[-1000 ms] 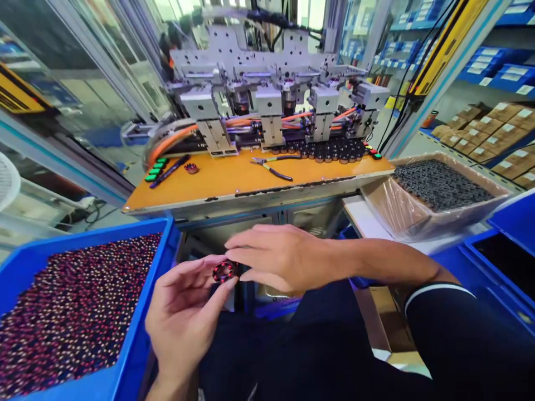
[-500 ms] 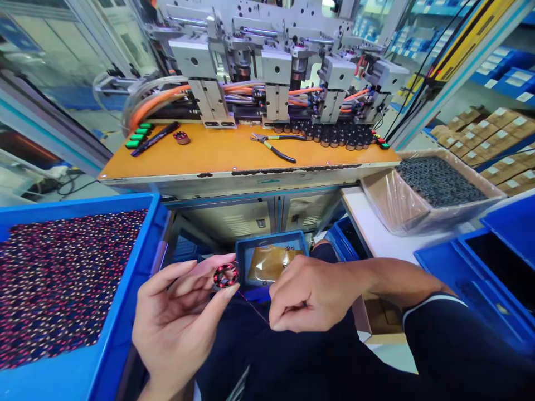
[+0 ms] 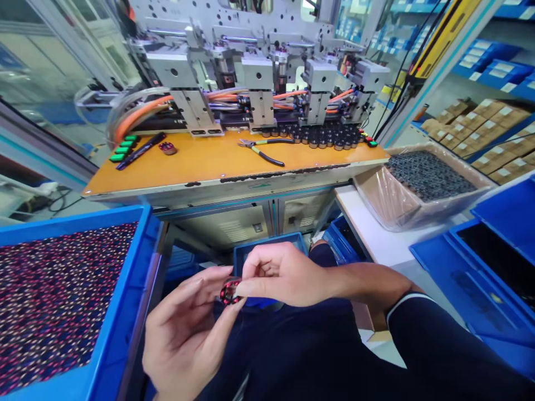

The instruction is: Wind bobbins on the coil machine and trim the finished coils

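My left hand [image 3: 188, 328] holds a small round wound coil part [image 3: 229, 292], black with red windings, between thumb and fingertips over my lap. My right hand [image 3: 280, 274] has come in from the right and its thumb and forefinger pinch the same part at its right edge. Part of the coil is hidden by my fingers. Right below and behind my hands sits a small blue tray [image 3: 271, 249], mostly covered by my right hand.
A blue bin [image 3: 125, 345] full of red-and-black coils stands at my left. Ahead is an orange worktop [image 3: 217, 161] with pliers [image 3: 261, 151], a black pen [image 3: 140, 150], one loose coil [image 3: 169, 148] and a winding machine [image 3: 259, 83]. A plastic-lined box of dark parts [image 3: 422, 178] and blue bins [image 3: 480, 267] lie right.
My right hand, which had pulled away to the right as a closed fist drawing a thin wire, has come back and pinches the coil. The view has shifted slightly down and left.
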### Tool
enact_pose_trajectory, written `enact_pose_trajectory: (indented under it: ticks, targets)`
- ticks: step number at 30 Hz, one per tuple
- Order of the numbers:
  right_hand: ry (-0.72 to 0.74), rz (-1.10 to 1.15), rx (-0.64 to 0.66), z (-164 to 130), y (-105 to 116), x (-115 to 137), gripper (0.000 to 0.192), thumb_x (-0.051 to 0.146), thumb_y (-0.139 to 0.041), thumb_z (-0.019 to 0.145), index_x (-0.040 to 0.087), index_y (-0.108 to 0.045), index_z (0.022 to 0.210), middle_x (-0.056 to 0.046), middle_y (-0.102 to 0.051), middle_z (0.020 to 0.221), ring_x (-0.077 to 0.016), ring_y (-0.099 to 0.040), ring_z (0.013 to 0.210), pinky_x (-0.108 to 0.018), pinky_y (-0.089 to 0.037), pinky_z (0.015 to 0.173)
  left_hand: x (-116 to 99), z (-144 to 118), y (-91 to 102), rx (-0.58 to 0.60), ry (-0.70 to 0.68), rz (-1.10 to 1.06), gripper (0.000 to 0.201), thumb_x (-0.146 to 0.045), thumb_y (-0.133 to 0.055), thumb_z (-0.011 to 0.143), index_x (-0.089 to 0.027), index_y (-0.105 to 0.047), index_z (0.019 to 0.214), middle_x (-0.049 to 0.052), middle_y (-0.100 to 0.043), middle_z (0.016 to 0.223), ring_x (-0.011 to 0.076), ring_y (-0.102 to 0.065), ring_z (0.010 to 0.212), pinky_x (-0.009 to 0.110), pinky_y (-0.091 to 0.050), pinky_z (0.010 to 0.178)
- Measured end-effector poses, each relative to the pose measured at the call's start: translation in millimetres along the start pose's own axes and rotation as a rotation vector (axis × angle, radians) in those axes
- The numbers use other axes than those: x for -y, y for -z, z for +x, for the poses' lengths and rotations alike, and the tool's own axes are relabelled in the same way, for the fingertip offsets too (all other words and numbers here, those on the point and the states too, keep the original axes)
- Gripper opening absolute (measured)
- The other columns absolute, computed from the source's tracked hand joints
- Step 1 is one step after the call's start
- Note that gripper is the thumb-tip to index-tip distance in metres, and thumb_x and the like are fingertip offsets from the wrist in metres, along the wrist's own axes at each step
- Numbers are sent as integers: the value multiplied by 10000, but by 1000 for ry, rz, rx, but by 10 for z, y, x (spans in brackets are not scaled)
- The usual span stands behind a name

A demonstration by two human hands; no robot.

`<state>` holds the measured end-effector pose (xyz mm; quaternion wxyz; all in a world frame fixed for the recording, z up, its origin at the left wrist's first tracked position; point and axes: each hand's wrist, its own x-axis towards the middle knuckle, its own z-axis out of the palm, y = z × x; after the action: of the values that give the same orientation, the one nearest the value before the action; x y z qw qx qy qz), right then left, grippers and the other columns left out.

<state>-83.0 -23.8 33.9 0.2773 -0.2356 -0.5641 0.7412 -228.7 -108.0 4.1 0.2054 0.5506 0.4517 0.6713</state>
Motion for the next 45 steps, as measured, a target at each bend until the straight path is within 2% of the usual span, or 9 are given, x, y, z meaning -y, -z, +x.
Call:
enact_pose_trajectory:
  ticks: [5, 10, 13, 18, 23, 28, 33, 39, 45]
  targets:
    - [-76, 76, -96, -110, -32, -107, 423, 498, -797, 721, 162, -542, 753, 75, -537, 580, -55, -484, 499, -201, -377, 491, -6, 18, 43, -73, 144, -81, 680, 60, -727, 694, -348, -611, 1225, -94, -767, 1051, 90, -749, 875, 160, -632, 770]
    - [-56, 79, -86, -107, -35, -27, 499, 440, -907, 557, 153, -577, 796, 68, -573, 681, -57, -510, 614, -215, -418, 611, -44, -32, 49, -11, 144, -65, 678, 40, -739, 699, -361, -610, 1231, -91, -767, 1084, 115, -745, 937, 187, -625, 837]
    - [-68, 76, -78, -126, -28, -41, 468, 517, -834, 656, 155, -555, 758, 61, -558, 670, -61, -487, 610, -220, -396, 596, -40, -57, 65, 11, 172, -66, 643, 19, -735, 720, -353, -613, 1230, -82, -770, 1089, 119, -750, 939, 171, -618, 831]
    - [-56, 7, -57, -208, 57, -60, 412, 477, -789, 744, 156, -537, 803, 55, -539, 699, -65, -484, 626, -224, -396, 610, 65, -68, 193, 102, 332, -176, 299, -73, -713, 800, -287, -710, 1009, -22, -771, 1088, 127, -764, 837, 186, -624, 794]
    - [-28, -196, -30, -152, 69, 49, 413, 460, -833, 692, 160, -570, 799, 54, -554, 684, -78, -489, 628, -233, -408, 609, 125, -46, 209, 221, 338, -194, 306, -157, -809, 724, -292, -751, 993, 14, -750, 1101, 162, -685, 1101, 151, -589, 795]
    - [-47, -231, 8, -112, 93, 92, 369, 476, -732, 804, 142, -586, 749, 33, -580, 688, -79, -511, 623, -233, -404, 595, 168, -71, 170, 182, 409, -224, 259, -137, -777, 754, -280, -761, 969, 37, -741, 1027, 156, -694, 996, 193, -593, 796]
    - [-113, -204, 9, -101, 199, 131, 348, 437, -765, 775, 141, -584, 744, 47, -557, 663, -73, -484, 610, -228, -391, 597, 137, -46, 181, 154, 490, -305, 211, -189, -790, 740, -276, -779, 931, 70, -748, 993, 194, -717, 860, 265, -625, 690]
    - [-104, -233, 108, -82, 160, 137, 223, 321, -739, 801, 137, -618, 770, 35, -600, 697, -71, -523, 630, -213, -406, 603, 112, -9, 169, 131, 511, -213, 203, -193, -820, 692, -261, -792, 881, 94, -755, 982, 250, -698, 1014, 272, -612, 735]
    - [-121, -490, 318, -23, 382, 336, 168, 266, -662, 856, 118, -639, 781, 29, -572, 679, -72, -502, 622, -212, -413, 594, 135, -30, 257, 182, 513, -249, 228, -225, -812, 709, -263, -796, 933, 93, -765, 926, 252, -701, 1032, 264, -608, 735]
